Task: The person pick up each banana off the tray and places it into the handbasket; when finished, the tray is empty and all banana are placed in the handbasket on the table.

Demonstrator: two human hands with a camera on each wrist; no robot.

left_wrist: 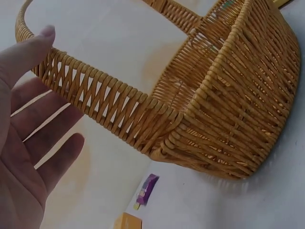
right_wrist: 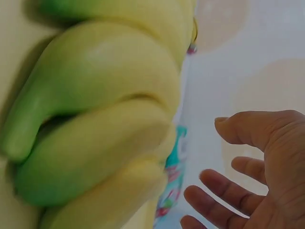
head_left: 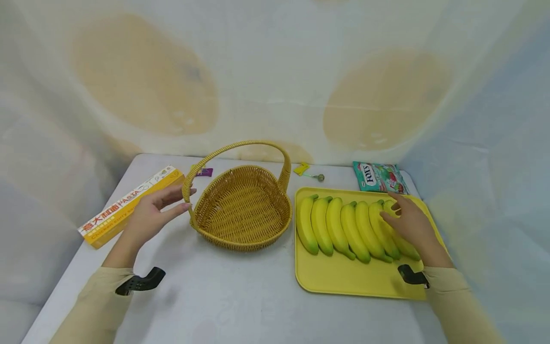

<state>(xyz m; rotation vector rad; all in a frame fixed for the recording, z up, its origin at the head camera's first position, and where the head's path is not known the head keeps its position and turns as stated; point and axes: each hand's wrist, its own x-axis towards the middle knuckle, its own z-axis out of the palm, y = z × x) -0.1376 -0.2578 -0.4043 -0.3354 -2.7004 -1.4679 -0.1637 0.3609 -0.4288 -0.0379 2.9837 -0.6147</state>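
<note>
A woven wicker basket (head_left: pixel 242 208) with an arched handle (head_left: pixel 240 145) stands in the middle of the table. My left hand (head_left: pixel 179 200) is open just left of the basket, its thumb and fingertips close to the foot of the handle (left_wrist: pixel 109 107). The left wrist view shows the straight fingers (left_wrist: pixel 52 152) apart from the weave. Several yellow-green bananas (head_left: pixel 348 224) lie side by side on a yellow tray (head_left: pixel 343 282). My right hand (head_left: pixel 393 209) is open over the rightmost bananas. In the right wrist view its relaxed fingers (right_wrist: pixel 224 191) are apart from the bananas (right_wrist: pixel 95 119).
A yellow pasta box (head_left: pixel 129 206) lies at the table's left edge. A green FOXY sweets bag (head_left: pixel 378 177) sits behind the tray. A purple packet (head_left: pixel 204 172), a yellow wrapper (head_left: pixel 301 168) and a small trinket (head_left: pixel 319 177) lie behind the basket. Draped cloth surrounds the table.
</note>
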